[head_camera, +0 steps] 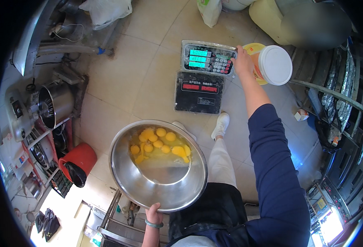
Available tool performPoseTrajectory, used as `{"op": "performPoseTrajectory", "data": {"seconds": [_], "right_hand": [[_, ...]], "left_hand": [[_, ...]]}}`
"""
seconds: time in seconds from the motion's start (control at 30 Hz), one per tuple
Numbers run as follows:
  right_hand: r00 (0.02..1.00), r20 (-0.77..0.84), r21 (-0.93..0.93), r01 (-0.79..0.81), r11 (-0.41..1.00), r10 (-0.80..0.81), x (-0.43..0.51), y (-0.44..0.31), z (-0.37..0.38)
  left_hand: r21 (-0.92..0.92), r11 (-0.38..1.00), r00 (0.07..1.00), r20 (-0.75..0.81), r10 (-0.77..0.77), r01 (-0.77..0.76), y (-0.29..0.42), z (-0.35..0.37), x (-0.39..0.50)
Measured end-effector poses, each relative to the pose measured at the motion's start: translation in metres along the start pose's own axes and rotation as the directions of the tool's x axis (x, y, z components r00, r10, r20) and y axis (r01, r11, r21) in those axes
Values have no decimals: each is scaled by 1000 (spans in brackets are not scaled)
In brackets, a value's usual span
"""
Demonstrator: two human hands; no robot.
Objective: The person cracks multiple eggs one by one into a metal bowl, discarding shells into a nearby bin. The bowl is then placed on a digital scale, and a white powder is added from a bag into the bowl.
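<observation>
My left hand [154, 213] grips the near rim of a large stainless steel mixing bowl [166, 194], which is tilted. Inside it, several raw egg yolks [158, 144] and clear egg white pool towards the far side; a few yolks are broken. My right hand [243, 63] reaches forward to a digital platform scale [199, 95] on the floor. Its fingers hold the right edge of the scale's display panel [209, 58], with the thumb beside the keypad. The display is lit blue-green. Nothing stands on the dark, marked weighing platform.
A white-lidded tub [275, 65] stands close to the right of the scale. Metal racks [332, 86] line the right side. At left are a steel mixer bowl [56, 105] and a red bucket [78, 163] with a black bag. Plastic bags [210, 12] sit ahead on the tiled floor [122, 80].
</observation>
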State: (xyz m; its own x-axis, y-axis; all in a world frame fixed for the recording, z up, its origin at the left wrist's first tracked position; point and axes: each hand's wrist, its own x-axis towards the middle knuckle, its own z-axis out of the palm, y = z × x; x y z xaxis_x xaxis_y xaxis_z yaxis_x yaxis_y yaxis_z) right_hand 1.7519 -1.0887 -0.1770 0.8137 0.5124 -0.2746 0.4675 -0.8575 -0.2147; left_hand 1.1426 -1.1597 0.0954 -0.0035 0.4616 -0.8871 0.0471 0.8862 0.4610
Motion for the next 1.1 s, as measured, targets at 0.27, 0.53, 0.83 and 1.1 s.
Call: {"op": "performPoseTrajectory", "data": {"seconds": [0.27,0.53,0.83,1.1], "right_hand": [[985,-154,101,91,991,-75,-7,15,23],[260,785,574,-648,501,-563,-236,-25,-3],[518,658,750,-385,537,-547,-311,-34,-42],[683,604,748,-308,588,-410,-337,-19,-74]], "left_hand": [[-1,1000,999,27,22,-22,-3,-5,3],[101,995,1000,-17,21,-19,-2,-17,49],[164,986,996,82,-34,20,-15,-29,83],[199,980,988,151,-34,4,-10,-19,66]]}}
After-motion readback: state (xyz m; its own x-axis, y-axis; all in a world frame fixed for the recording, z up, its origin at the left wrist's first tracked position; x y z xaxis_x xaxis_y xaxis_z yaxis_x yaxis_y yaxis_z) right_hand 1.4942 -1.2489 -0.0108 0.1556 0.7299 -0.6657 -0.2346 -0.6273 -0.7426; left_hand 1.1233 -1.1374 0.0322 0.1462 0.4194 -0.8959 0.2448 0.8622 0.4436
